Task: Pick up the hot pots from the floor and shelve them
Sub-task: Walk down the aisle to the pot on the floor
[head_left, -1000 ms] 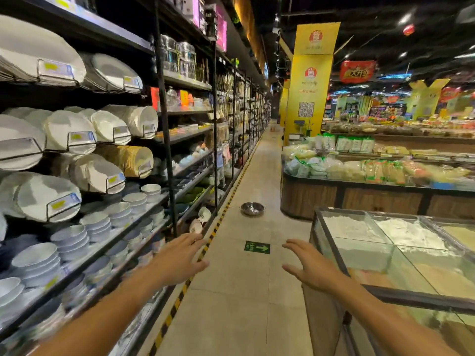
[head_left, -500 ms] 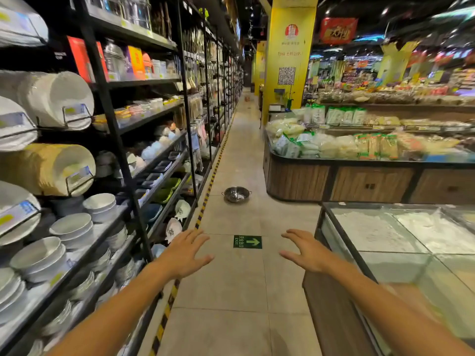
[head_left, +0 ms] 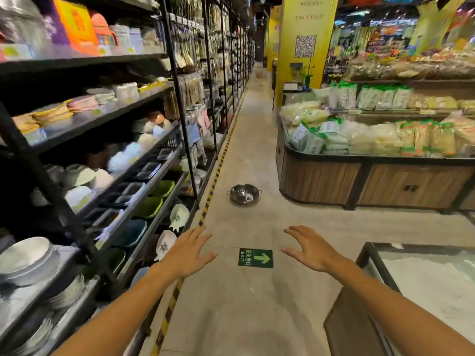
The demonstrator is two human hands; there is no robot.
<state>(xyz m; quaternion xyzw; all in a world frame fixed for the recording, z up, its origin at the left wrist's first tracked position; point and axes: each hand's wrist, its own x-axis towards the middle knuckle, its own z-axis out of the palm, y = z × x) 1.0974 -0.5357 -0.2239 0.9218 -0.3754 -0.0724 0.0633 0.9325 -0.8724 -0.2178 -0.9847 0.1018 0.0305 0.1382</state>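
- Both forearms reach forward from the bottom edge, palms down, over the tiled floor (head_left: 257,317).
- Left hand (head_left: 189,250): fingers spread, grip fully loose, nothing in it. Hangs above the black-yellow hazard stripe (head_left: 168,312) that runs along the foot of the shelving.
- Right hand (head_left: 309,249): fingers spread and a bit curled, thumb out, grip loose, nothing in it.
- Green exit sticker (head_left: 255,258) with arrow lies on the floor between the 2 hands.
- Glass-topped chest case (head_left: 421,276) at lower right, beside the right forearm; white contents under the glass, blurred.
- Left side: black shelf rack (head_left: 177,104) loaded with plates, bowls and dishes, heavy motion blur on the near end.
- 1 hot pot (head_left: 244,194): shiny steel, 2 small side handles, upright on the floor in mid aisle, well ahead of both hands, near the hazard stripe, apart from the rack. Something pale inside, cannot tell what.
- Wood-panelled display island (head_left: 359,181) to the right of the pot, piled with bagged goods.
- Yellow pillar (head_left: 303,27) with QR code further back; aisle continues beyond.
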